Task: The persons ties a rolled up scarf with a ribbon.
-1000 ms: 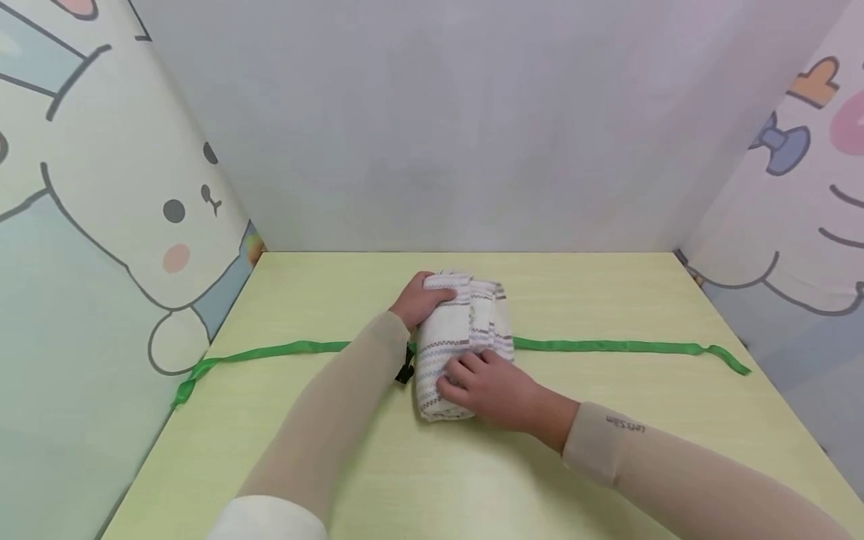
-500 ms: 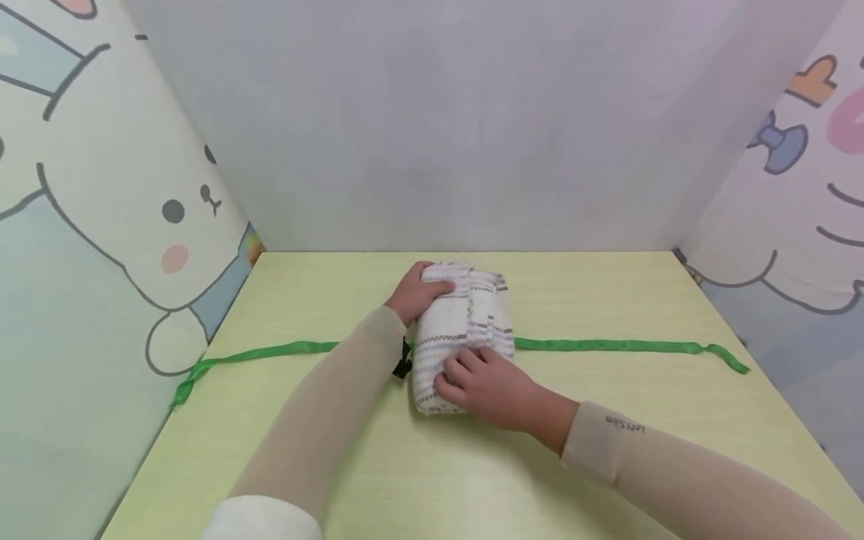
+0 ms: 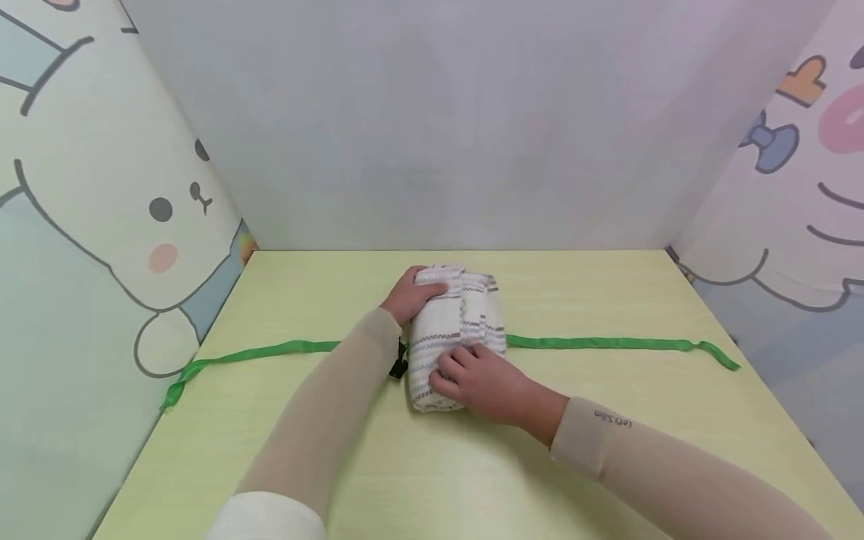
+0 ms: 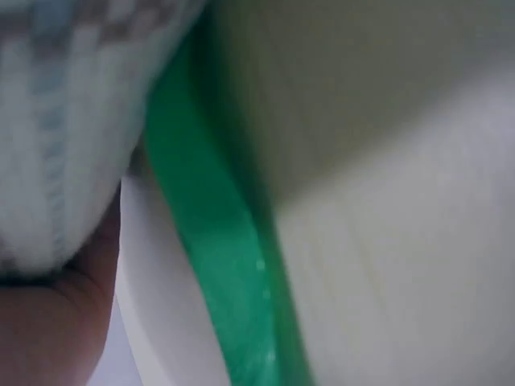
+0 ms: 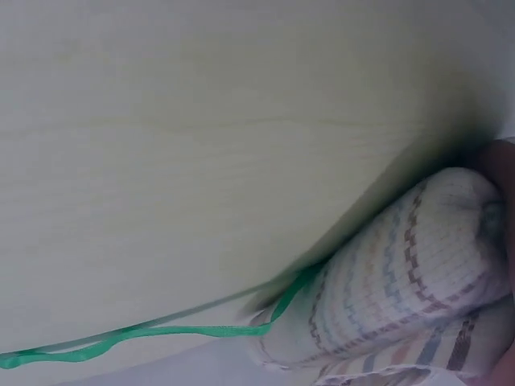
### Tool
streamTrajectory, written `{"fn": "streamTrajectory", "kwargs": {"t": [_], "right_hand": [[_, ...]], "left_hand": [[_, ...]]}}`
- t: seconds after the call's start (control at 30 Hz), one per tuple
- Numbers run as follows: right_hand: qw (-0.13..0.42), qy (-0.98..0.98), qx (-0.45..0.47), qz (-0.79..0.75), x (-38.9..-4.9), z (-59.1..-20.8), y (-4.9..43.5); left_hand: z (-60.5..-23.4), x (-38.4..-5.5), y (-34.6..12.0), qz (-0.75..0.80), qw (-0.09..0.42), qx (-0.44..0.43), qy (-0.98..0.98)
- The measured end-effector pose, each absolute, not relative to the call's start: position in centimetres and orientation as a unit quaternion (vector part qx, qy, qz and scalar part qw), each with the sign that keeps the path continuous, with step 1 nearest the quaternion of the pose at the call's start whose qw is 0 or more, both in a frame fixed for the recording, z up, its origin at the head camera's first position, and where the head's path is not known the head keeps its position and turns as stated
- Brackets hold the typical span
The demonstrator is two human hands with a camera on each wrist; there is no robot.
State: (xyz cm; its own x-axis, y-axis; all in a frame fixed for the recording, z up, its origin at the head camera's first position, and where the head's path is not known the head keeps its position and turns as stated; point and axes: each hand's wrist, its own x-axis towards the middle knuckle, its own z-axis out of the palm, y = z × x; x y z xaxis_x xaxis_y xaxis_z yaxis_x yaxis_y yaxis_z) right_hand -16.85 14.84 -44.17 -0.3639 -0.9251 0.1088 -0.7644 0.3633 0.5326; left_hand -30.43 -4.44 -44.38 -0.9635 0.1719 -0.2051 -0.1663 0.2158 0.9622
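A white towel (image 3: 439, 330) with brown and blue-grey stripes lies folded into a thick bundle across a green ribbon (image 3: 594, 343). My left hand (image 3: 409, 295) grips its far left side, thumb over the top and the other fingers mostly hidden behind. At the near right part, my right hand (image 3: 482, 382) holds the bundle with curled fingers on its upper face. In the right wrist view the rolled end of the towel (image 5: 402, 257) shows close to that hand. The left wrist view has the ribbon (image 4: 213, 217) running out from beneath the cloth.
The pale yellow-green table (image 3: 418, 480) meets a plain grey wall (image 3: 432, 135) behind. Cartoon-printed panels (image 3: 128, 217) stand on both sides. A small black piece (image 3: 399, 361) shows beside the left wrist, and the ribbon's ends reach near both table sides.
The towel has shifted slightly toward the far edge with both hands on it. The whole head view has moved a little sideways; the ribbon lies as before.
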Motion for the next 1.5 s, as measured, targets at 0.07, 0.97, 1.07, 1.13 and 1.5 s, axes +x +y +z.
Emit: {"fn": "streamTrajectory", "kwargs": {"t": [0.07,0.97,1.07,1.13,1.5], "right_hand": [[0.178,-0.808,0.526,-0.199,-16.8,-44.0,14.7],[0.128,-0.966,0.167,0.151,-20.2,-41.4,19.4],[0.111,-0.970,0.131,0.174,-20.5,-41.8,20.4],[0.097,-0.971,0.112,0.189,-20.5,-42.0,21.0],[0.033,-0.973,0.097,0.209,-20.9,-43.9,22.0]], "left_hand": [[-44.3,-30.3,-4.5,0.625,0.136,0.001,0.768],[-41.1,-28.0,-12.1,0.322,0.059,0.070,0.942],[-41.1,-27.0,-12.4,0.306,0.057,0.092,0.946],[-41.1,-26.2,-12.6,0.291,0.047,0.104,0.950],[-42.1,-23.3,-12.1,0.253,0.043,0.136,0.957]]}}
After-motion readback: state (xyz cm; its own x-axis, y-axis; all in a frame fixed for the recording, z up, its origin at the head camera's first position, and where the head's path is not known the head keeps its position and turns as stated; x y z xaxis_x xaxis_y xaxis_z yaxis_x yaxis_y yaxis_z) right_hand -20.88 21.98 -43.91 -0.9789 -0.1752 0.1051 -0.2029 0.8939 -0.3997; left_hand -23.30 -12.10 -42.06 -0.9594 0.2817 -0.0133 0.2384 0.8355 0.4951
